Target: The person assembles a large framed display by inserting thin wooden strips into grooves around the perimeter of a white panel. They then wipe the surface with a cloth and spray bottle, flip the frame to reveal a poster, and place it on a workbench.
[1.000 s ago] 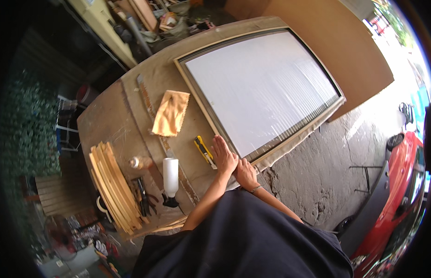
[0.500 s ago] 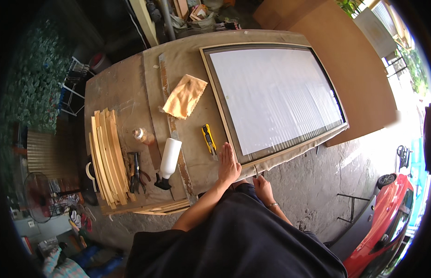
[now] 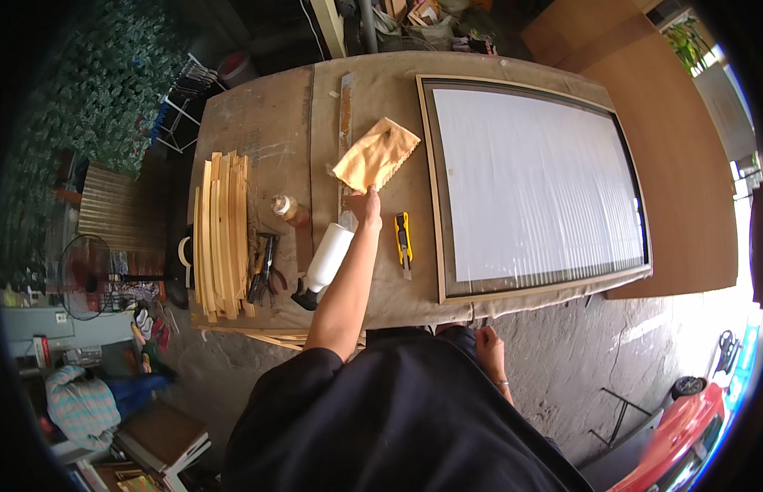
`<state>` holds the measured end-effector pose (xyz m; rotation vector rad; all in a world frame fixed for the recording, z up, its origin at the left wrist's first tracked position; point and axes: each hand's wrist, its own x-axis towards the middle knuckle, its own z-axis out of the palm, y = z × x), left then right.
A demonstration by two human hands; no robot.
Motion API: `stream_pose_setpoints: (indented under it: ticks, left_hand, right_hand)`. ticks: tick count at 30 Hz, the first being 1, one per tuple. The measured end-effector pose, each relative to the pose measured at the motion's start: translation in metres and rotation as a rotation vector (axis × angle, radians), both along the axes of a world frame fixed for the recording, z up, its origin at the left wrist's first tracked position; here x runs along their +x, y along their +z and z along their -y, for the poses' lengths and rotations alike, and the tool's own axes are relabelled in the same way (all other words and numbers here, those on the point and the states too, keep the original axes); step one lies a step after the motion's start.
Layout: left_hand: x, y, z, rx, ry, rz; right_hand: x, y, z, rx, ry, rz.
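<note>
My left hand (image 3: 368, 207) reaches over the table to the near edge of a folded orange-yellow cloth (image 3: 378, 154); its thumb lies at the cloth's edge and the other fingers are partly hidden. Below the near table edge, by my right hip, my right hand (image 3: 490, 351) is curled closed; whatever it may hold is hidden. To the right of my left forearm lies a yellow and black utility knife (image 3: 404, 238), blade toward me. A white spray bottle (image 3: 331, 254) lies on its side left of that forearm. The wood-framed panel with a white sheet (image 3: 537, 184) rests on the right.
Left on the covered table (image 3: 271, 123) are a bundle of wooden strips (image 3: 222, 238), pliers (image 3: 267, 266), a small jar (image 3: 290, 209) and a rusty metal strip (image 3: 346, 107). A large brown board (image 3: 685, 197) stands beyond the right side; a fan (image 3: 90, 275) stands left, a red car (image 3: 672, 443) lower right.
My left hand has left the frame's near corner and moved forward and left to the cloth. My right hand has drawn back from the table edge. The view has shifted.
</note>
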<state>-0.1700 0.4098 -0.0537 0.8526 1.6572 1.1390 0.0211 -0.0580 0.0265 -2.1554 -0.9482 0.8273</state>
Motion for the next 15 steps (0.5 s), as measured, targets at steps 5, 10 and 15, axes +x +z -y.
stream_pose_setpoints:
  ticks: [5, 10, 15]
  left_hand:
    - [0.088, 0.039, -0.037, -0.266, 0.369, 0.107]
    - [0.050, 0.047, -0.051, 0.103, 0.277, 0.041]
    - [0.095, 0.170, 0.069, 0.372, -0.336, -0.039]
  right_hand:
    - [0.052, 0.035, -0.042, 0.022, 0.166, 0.003]
    - [0.117, 0.042, -0.094, 0.144, 0.134, -0.121]
    - [0.146, 0.078, -0.163, 0.232, -0.026, -0.717]
